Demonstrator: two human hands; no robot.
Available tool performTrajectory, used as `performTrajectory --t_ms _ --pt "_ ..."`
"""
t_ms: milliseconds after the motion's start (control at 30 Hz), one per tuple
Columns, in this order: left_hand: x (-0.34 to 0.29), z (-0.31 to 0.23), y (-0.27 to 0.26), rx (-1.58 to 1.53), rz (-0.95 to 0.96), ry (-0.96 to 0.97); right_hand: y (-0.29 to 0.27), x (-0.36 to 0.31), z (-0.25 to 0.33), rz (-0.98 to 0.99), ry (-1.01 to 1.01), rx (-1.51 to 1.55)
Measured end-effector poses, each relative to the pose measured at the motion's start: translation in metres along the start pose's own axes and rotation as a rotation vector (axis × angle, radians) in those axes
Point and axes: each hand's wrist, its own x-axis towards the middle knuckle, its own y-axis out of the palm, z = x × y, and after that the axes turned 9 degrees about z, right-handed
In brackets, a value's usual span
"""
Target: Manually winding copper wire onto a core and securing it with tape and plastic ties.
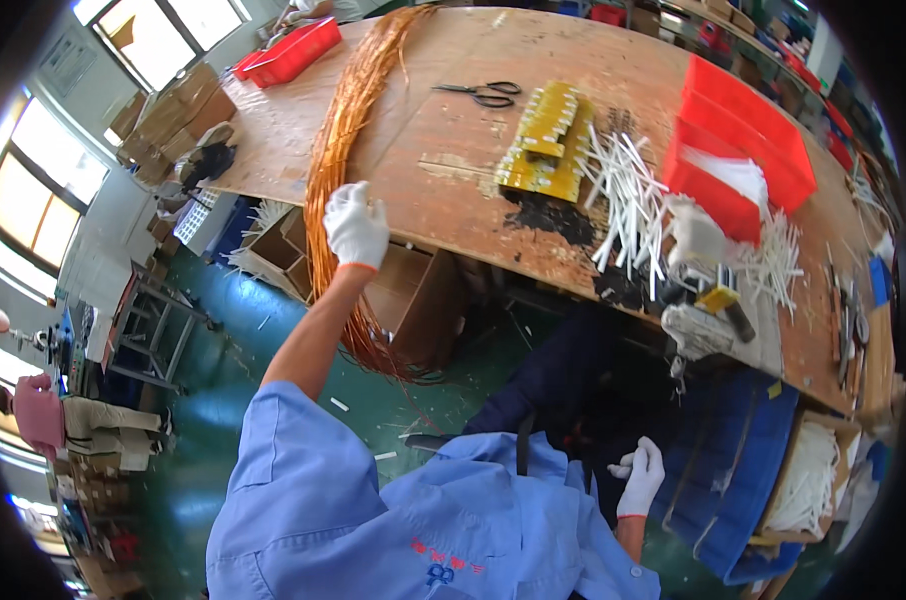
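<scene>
Wire bundle: a long hank of thin, glossy orange-copper wires ran from the top centre of the frame down across the left part of the table and hung over its near edge, left of centre.
Left hand: in a white knit glove, it was closed around the bundle just at the table edge, fingers wrapped over the strands.
Right hand: also white-gloved, it sat low at the lower right of centre, loosely curled beside the blue smock and apart from the wires; whether it pinched anything could not be told.
Table: a worn plywood top, scuffed and stained black near the middle of its near edge.
Scissors: black-handled pair lay flat at the upper centre.
Yellow pieces: a stack of flat, notched yellow strips lay right of the scissors.
White tubes: a loose scatter of thin white sticks lay right of the yellow stack.
Red bin: a shiny plastic tray at the upper right held white material.
Second red bin: another tray sat at the upper left.
Cardboard boxes: brown cartons were piled at the far left.
</scene>
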Motion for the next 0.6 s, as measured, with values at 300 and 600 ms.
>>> performTrajectory --t_ms 300,600 --pt "0.082 0.110 -0.010 0.176 0.216 -0.370 0.015 0.026 -0.005 0.119 0.047 -0.175" --pt "0.013 0.035 -0.036 -0.153 0.590 -0.139 0.026 0.042 0.000 0.181 0.176 -0.247"
